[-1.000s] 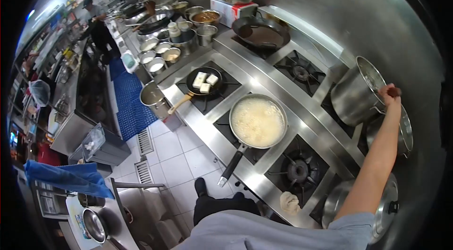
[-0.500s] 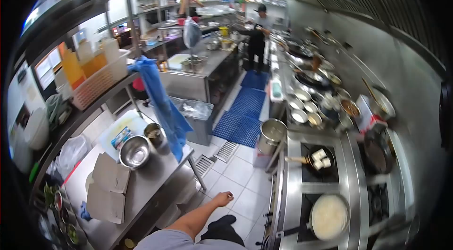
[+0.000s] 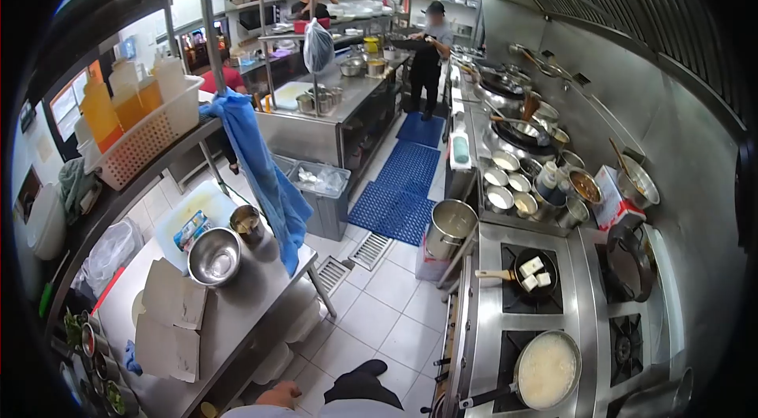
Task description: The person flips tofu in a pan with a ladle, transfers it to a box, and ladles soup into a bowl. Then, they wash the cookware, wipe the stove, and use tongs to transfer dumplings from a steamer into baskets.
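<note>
My left hand (image 3: pixel 283 393) is low in the view, beside my grey shirt and above the tiled floor, near the steel table (image 3: pixel 237 339). Its fingers are small and blurred, so their pose is unclear, and nothing shows in them. My right hand is out of view. On the stove at the right, a small pan (image 3: pixel 534 282) holds several white blocks. Nearer stands a larger pan (image 3: pixel 548 371) full of pale, bubbling liquid, its black handle pointing left. Neither pan is touched by a hand.
A steel bowl (image 3: pixel 215 257) and opened cardboard (image 3: pixel 170 323) lie on the left table. A blue cloth (image 3: pixel 260 173) hangs from the shelf. A tall pot (image 3: pixel 452 228) stands by the stove. Blue mats (image 3: pixel 395 197) cover the aisle, where a person (image 3: pixel 429 63) stands; others are at the left.
My left hand has moved back and left, from out over the tiles to the bottom edge. The person in the aisle has shifted slightly, and the camera view has moved a little.
</note>
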`<state>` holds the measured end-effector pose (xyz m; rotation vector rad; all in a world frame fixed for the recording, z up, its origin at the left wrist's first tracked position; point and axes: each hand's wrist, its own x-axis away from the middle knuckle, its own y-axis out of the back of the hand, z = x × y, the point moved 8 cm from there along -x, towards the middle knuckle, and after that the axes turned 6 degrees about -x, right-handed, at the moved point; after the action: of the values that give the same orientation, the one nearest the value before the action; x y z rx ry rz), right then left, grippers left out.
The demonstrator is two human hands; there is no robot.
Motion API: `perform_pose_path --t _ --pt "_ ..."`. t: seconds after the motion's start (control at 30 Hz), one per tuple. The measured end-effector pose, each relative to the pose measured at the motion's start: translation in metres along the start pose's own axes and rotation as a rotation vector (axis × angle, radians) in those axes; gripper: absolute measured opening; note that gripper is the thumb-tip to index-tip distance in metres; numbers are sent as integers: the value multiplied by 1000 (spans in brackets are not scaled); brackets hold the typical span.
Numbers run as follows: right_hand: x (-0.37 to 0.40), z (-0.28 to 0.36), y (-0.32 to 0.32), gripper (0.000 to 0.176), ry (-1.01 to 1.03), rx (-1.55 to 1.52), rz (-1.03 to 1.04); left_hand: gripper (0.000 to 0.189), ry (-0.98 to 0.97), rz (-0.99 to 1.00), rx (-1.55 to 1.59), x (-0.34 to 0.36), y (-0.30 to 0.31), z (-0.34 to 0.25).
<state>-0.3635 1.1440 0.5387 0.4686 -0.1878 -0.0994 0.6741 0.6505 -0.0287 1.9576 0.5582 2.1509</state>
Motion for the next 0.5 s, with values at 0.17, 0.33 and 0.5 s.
perform_pose_path --t 0.17,0.33,0.5 --pt "-80 -16 19 29 -27 -295 426 55 -150 -70 22 -25 35 -29" --pt "41 -39 -35 19 198 -205 -239 43 -518 -453 79 -5 140 -147" --pt "106 -88 -59 17 -25 -231 -212 43 -759 -281 170 -8 167 -268"
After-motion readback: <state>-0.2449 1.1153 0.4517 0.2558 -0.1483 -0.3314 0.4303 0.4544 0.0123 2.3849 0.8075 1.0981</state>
